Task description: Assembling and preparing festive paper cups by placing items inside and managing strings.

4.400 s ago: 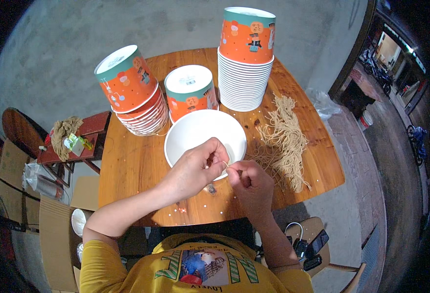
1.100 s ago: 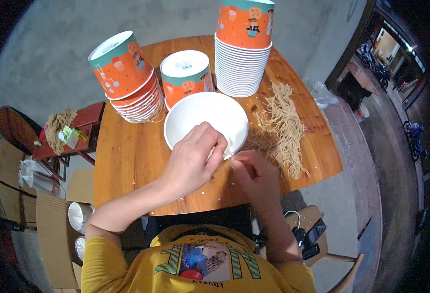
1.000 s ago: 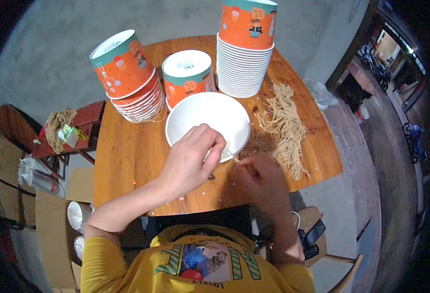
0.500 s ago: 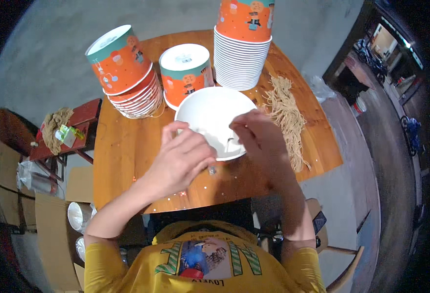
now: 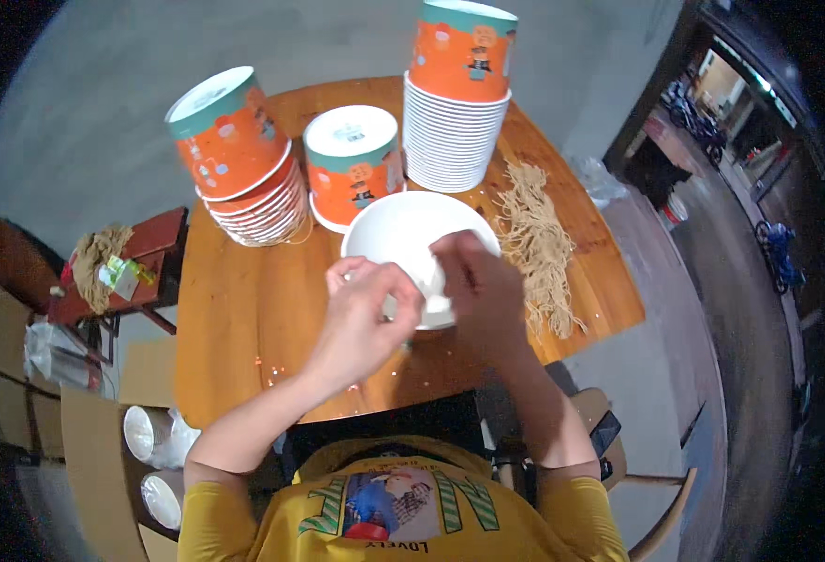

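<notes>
A white paper bowl (image 5: 398, 234) stands upright on the round wooden table (image 5: 244, 318) in front of me. My left hand (image 5: 361, 314) grips its near rim with curled fingers. Beside it, my right hand (image 5: 478, 286) is closed over the bowl's near right edge. Whatever small thing sits between the fingers is hidden. A pile of tan string pieces (image 5: 536, 248) lies just right of the bowl.
Three stacks of orange and teal paper bowls stand upside down behind: a leaning one (image 5: 239, 159) at left, a short one (image 5: 354, 173) in the middle, a tall one (image 5: 457, 94) at right. A red stool (image 5: 150, 248) with twine stands at left.
My right hand came up from the table's front edge to the bowl's rim. My left hand stayed at the near rim, and the bowl has barely shifted.
</notes>
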`<state>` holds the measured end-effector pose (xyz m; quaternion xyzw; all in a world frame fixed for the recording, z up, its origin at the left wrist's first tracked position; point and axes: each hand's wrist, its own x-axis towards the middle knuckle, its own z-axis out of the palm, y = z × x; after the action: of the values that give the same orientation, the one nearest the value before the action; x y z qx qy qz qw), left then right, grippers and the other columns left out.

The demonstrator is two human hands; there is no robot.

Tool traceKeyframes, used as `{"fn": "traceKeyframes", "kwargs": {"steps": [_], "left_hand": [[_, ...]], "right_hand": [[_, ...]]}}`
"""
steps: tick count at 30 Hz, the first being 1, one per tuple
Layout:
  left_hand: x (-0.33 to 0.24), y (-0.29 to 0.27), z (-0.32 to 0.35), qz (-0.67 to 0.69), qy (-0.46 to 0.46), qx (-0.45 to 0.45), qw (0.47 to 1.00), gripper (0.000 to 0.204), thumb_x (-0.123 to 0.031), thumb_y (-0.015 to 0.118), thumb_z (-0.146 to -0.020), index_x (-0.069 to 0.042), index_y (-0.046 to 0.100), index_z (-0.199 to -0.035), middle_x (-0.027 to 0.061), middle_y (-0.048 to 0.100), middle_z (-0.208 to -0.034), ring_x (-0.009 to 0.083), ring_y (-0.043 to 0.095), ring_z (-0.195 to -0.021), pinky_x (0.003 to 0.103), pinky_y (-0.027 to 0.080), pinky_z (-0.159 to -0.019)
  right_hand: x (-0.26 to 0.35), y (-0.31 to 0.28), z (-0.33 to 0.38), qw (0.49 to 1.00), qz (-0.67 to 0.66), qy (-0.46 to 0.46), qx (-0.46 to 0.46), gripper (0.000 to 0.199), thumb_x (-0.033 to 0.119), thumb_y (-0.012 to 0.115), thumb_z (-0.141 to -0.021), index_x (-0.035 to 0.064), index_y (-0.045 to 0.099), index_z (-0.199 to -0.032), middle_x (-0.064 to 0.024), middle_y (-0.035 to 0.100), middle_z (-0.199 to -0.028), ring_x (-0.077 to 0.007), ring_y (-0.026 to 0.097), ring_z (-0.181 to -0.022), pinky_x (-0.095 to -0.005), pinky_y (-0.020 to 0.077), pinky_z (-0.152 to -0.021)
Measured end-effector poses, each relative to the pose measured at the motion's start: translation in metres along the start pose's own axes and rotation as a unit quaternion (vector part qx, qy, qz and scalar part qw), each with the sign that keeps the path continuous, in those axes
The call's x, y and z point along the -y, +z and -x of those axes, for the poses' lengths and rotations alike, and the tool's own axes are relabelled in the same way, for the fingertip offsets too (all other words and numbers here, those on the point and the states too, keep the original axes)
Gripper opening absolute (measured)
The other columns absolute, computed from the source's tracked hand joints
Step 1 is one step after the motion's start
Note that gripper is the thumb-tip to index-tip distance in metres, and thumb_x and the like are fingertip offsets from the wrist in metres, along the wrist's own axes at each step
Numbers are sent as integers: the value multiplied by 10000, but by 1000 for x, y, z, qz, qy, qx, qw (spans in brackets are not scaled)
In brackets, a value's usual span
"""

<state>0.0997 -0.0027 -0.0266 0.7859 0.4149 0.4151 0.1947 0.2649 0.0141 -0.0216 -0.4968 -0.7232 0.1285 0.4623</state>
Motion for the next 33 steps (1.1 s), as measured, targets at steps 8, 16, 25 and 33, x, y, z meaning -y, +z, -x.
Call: {"fn": "traceKeyframes", "kwargs": {"steps": [8, 16, 25, 33], "left_hand": [[10, -13, 7, -19, 80, 67, 994, 160, -92, 653, -753, -96, 506, -815, 28, 525, -797, 201, 542, -852, 413, 236, -984], [18, -7, 11, -24, 105, 59, 992, 243, -104, 672, -749, -97, 465, -876, 36, 516, -813, 217, 532, -851, 426, 227, -990], [21, 3, 14, -13, 147, 7, 989, 262, -93, 677, -749, -99, 458, -892, 22, 508, -811, 209, 517, -802, 415, 262, -944], [19, 4, 12, -51, 169, 12, 984, 227, -62, 667, -722, -92, 506, -880, 39, 492, -789, 217, 495, -755, 399, 285, -917]], "right_hand": [[-5, 4, -13, 991, -97, 84, -41, 215, 231, 503, -928, 44, 589, -864, -44, 523, -595, -148, 524, -545, -298, 419, -522], [-10, 6, -18, 994, -82, 61, -32, 255, 293, 500, -917, 57, 588, -874, -147, 582, -619, -296, 620, -585, -403, 482, -564], [-16, 17, -25, 974, 219, -50, 20, 142, 197, 538, -860, 79, 586, -796, -160, 575, -615, -339, 610, -601, -428, 486, -567], [-27, 20, -24, 934, 307, -182, 21, 82, 119, 588, -752, 49, 547, -740, -124, 581, -556, -259, 635, -518, -359, 514, -474]]}}
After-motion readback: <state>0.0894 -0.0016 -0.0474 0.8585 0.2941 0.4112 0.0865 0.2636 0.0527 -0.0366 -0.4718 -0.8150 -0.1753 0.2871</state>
